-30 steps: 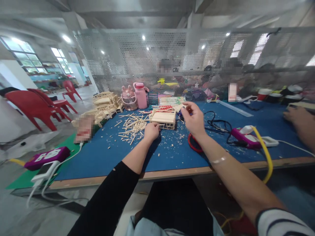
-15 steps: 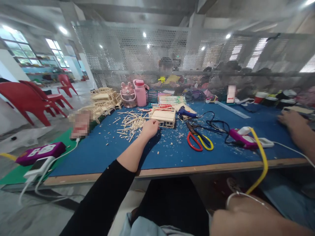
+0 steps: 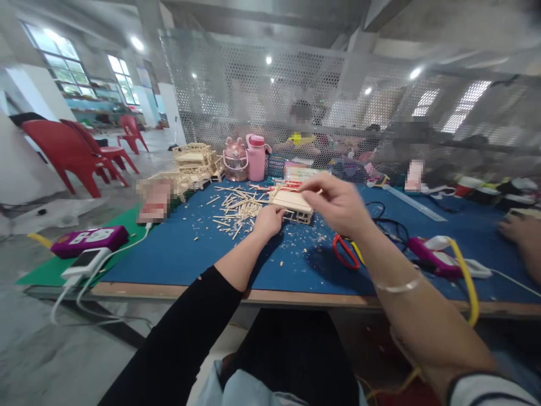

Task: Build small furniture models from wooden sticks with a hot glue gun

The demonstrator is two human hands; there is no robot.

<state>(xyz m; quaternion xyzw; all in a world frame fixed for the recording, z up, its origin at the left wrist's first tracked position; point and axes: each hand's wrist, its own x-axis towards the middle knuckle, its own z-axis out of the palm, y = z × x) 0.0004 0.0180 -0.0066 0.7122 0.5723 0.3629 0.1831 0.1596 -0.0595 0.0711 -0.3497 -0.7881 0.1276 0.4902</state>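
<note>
My left hand (image 3: 269,221) is closed at the front left of a small wooden stick model (image 3: 291,202), its thumb and finger pinched against the frame. Over the right end of that model hangs my right hand (image 3: 338,204), thumb and fingers bent together in a pinch; whatever may be between them is too small to make out. A heap of thin wooden sticks (image 3: 243,207) lies left of the model. Scissors with a red handle (image 3: 344,252) and a yellow one lie below my right hand, partly covered by the forearm.
Stacked wooden models (image 3: 192,163), a pink bottle (image 3: 256,158) and a pink jar (image 3: 235,160) stand at the back left. Purple power strips (image 3: 91,239) sit on both sides, with cables. A co-worker's hand (image 3: 522,234) rests at the right. A perforated screen (image 3: 236,84) runs behind the table.
My right hand has risen from the lower right, below the table edge, to above the model, now covering the blue glue gun. My left hand stays at the model. The view has shifted slightly.
</note>
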